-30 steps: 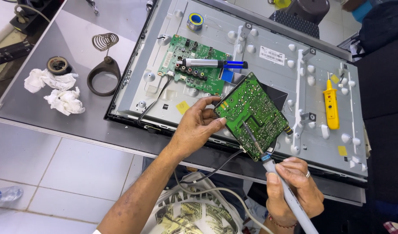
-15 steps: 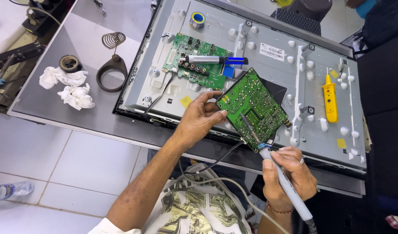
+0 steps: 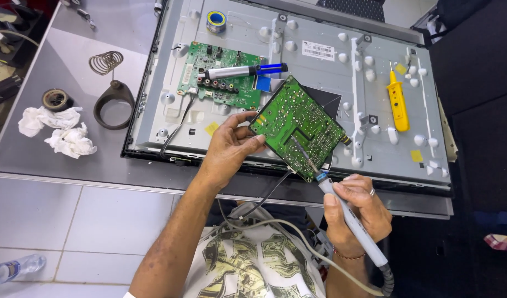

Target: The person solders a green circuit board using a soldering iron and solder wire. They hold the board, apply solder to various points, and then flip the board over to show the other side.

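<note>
Green and speckled with solder joints, the loose circuit board (image 3: 299, 128) is tipped up on its lower-left corner over the near edge of the opened television back panel (image 3: 319, 33), solder side facing the person. The left hand (image 3: 231, 146) has its fingers closed on that lower-left corner, thumb on the face and the others behind, so the board's long axis runs from the hand up and to the right, toward the middle of the panel. The right hand (image 3: 357, 212) sits lower and to the right, just off the panel's near edge, wrapped shut around the grey handle of a soldering iron (image 3: 342, 205). Its shaft slants up and left from that fist, and the tip rests on or just above the board's lower half; I cannot tell whether it quite touches. So the iron's line crosses the board's line, and the right hand is the nearer one to the spot being worked, while the left only steadies. Farther up the panel lie a second green board (image 3: 220, 77), fixed flat, with a blue-ended desoldering pump (image 3: 242, 70) across it, and a yellow tester screwdriver (image 3: 397, 100) toward the right edge.
</note>
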